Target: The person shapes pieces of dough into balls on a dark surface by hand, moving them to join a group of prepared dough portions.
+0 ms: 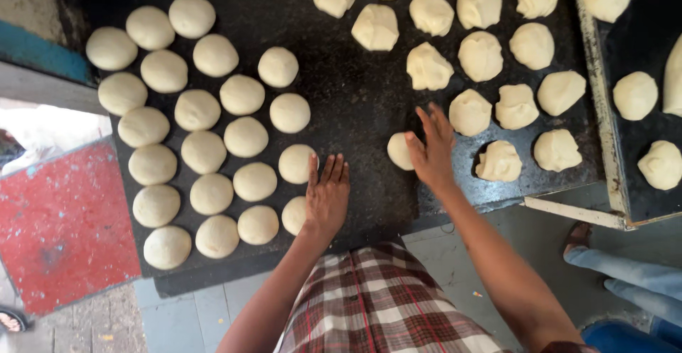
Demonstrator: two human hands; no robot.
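Far left: a red, scuffed flat panel (67,229) sits below a blue-painted ledge (35,51), both beside the work surface.

The black, flour-dusted tabletop (355,104) fills the middle of the view. On its left part lie smooth, round, pale dough balls (202,152) in rough slanting rows, close together, some touching, most just apart.

Left hand (327,197): flat, palm down, fingers straight and together, pointing away from the person. It grips nothing. Its thumb side lies against a round pale dough ball at the row's near end (293,216), partly hidden under the hand. Another round ball (295,163) sits just above the fingertips, to their left.

Lower centre: a red-and-white checked cloth garment (376,303) on the person's body, at the near edge of the tabletop.

Right hand (432,150): open, fingers spread, palm down, pressed on a small pale dough piece (399,151) that shows at the hand's left side. Not clenched; cannot tell whether the fingers curl under the piece.

Right part of the tabletop: rough, lumpy, unshaped pale dough portions (481,56) set in loose rows, apart from one another, the closest just beside the right hand.

Far right: a second black tray with a pale worn rim (600,104), carrying a few more dough lumps (634,95). Below it, on the grey floor (526,236), another person's bare foot and blue denim leg (625,271).
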